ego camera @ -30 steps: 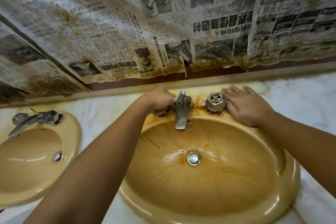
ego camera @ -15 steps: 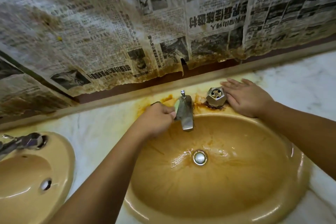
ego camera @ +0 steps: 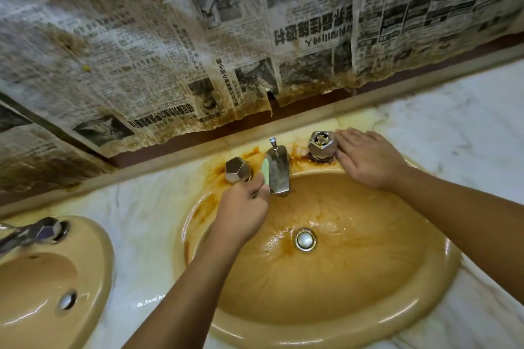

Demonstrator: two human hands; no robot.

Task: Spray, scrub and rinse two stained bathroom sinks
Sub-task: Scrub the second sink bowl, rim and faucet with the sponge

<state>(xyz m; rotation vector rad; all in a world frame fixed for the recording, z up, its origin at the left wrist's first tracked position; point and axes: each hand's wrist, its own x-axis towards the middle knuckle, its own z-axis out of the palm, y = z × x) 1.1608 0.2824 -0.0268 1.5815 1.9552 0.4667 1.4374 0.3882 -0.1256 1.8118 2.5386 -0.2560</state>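
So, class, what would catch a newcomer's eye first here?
The rust-stained sink fills the middle, with orange grime around its tap. Stained newspaper covers the wall above. The left hand holds a green scrubber by the tap; the right hand rests flat beside a knob.

Two sinks (ego camera: 442, 289) (ego camera: 105, 249), two hands (ego camera: 241, 212) (ego camera: 368, 160), two spouts (ego camera: 279, 171) (ego camera: 14, 238), three tap handles (ego camera: 237, 169) (ego camera: 321, 144) (ego camera: 48, 231), two drains (ego camera: 305, 239) (ego camera: 67, 300), one green sponge (ego camera: 266, 172).

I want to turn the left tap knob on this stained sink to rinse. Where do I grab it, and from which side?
Probably by the faceted sides of the left knob, coming from above and front-left. Its flat faces give fingers purchase, while the spout and the green scrubber in the left hand crowd its right side.
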